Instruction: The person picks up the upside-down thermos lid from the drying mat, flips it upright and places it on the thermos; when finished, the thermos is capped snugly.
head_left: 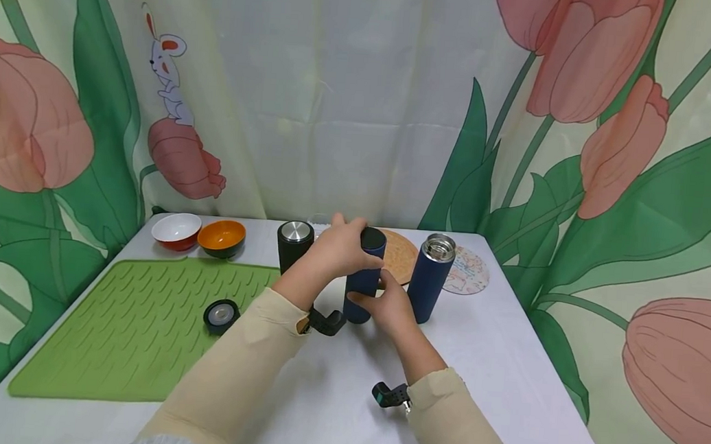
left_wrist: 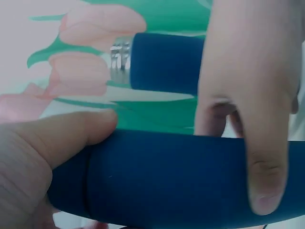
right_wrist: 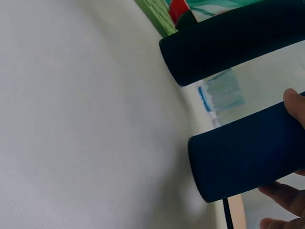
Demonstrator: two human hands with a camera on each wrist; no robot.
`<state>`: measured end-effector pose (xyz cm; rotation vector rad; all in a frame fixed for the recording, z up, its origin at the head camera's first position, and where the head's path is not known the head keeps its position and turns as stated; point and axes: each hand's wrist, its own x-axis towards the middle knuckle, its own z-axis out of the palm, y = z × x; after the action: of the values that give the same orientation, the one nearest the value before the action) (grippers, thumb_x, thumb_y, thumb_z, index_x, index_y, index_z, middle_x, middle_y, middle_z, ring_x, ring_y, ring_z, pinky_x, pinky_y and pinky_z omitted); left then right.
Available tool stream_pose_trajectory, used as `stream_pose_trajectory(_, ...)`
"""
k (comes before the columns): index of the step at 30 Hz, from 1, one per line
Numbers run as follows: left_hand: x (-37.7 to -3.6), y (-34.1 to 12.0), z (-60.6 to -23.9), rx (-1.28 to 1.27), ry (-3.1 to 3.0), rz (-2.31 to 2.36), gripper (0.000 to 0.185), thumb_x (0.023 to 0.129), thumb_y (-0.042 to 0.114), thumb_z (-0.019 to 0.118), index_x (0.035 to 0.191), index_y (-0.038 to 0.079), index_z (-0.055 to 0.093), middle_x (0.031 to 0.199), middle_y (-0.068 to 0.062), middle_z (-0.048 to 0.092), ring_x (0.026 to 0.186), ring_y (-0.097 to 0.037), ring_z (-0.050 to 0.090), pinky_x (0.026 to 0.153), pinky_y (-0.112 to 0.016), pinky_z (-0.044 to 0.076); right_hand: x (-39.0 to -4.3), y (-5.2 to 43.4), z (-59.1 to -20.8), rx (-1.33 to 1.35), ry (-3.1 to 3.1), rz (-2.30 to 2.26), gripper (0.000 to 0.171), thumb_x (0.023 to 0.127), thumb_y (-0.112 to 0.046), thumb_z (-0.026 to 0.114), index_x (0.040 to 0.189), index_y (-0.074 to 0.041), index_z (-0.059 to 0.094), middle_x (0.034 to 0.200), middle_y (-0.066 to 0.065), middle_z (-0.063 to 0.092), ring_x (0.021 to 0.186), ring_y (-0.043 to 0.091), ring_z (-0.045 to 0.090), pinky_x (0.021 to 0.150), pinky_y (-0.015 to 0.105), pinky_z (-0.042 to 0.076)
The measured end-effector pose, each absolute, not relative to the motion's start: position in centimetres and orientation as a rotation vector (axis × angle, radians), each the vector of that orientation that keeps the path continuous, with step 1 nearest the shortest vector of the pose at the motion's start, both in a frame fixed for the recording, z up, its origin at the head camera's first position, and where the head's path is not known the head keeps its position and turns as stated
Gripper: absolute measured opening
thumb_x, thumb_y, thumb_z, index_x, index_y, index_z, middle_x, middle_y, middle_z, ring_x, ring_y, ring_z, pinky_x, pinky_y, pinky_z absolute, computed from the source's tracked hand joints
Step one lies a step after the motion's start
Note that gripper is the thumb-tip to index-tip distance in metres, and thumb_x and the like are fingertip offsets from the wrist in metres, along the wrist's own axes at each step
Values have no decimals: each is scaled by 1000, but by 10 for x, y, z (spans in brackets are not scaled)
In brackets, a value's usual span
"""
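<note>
A dark blue thermos [head_left: 360, 284] stands upright on the table between both hands. My left hand [head_left: 338, 248] grips it around its cap end, and the seam below the cap shows in the left wrist view. Lower down, my right hand [head_left: 391, 306] holds the body, its thumb [left_wrist: 267, 191] lying across the front. Close on the right is a second blue thermos [head_left: 430, 282] with its steel mouth uncovered. To the left a black thermos [head_left: 291, 252] with a steel-topped cap stands partly behind my left forearm.
A round black lid [head_left: 221, 316] lies on the green mat [head_left: 137, 330] at left. Behind the mat sit a red bowl with a white inside [head_left: 177, 229] and an orange bowl [head_left: 222, 236]. Behind the thermoses lie a round wooden board [head_left: 399, 252] and a patterned round mat [head_left: 469, 272].
</note>
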<state>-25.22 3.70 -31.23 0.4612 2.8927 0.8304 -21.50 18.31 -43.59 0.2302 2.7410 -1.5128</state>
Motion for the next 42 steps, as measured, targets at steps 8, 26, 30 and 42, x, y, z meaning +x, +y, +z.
stream_pose_trajectory(8,-212,44,-330,469,3073,965,93,96,38,79,167,19,22,157,-25,34,73,-32,70,68,-42,62,-213,181,-438,226,2786,-1442,73,93,-42,81,154,-19,50,156,14,57,144,38,55,115,62,45)
stream_pose_trajectory(26,-171,-108,-402,405,3147,911,41,98,35,75,131,13,69,114,-6,71,96,-24,67,81,-43,58,-133,188,-410,123,2835,-947,76,98,-56,70,160,-17,48,162,17,50,149,41,49,115,67,43)
stream_pose_trajectory(30,-193,-154,-415,292,3181,812,83,92,37,83,157,1,44,146,-29,54,130,-49,55,105,-67,49,-124,190,-407,129,2863,-998,78,97,-57,71,162,-22,46,158,13,55,144,38,56,111,66,48)
stream_pose_trajectory(42,-213,-202,-444,100,3000,451,109,77,63,88,147,-12,52,154,-45,33,134,-67,32,103,-84,35,-115,186,-410,70,2853,-1032,72,99,-49,72,161,-21,47,154,11,60,145,36,55,115,66,45)
